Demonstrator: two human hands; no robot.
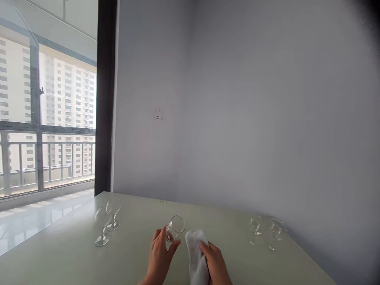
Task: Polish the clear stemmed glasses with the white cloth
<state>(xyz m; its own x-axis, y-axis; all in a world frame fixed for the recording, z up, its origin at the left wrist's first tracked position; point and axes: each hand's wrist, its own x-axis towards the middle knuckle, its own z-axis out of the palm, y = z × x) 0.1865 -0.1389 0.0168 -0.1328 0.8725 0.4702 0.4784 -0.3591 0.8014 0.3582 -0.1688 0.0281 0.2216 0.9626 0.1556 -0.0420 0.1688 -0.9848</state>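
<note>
Glass (175,228) sat tilted in left hand's (159,253) fingers; right hand (216,262) clutched cloth (196,251), near but apart from glass.

a wall switch (158,114) sits right of a dark post (106,95).

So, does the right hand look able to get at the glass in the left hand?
Probably yes, with the cloth at least: the right hand holds it just beside the glass, nothing else shows between, and the left hand leaves the upper part uncovered.
</note>
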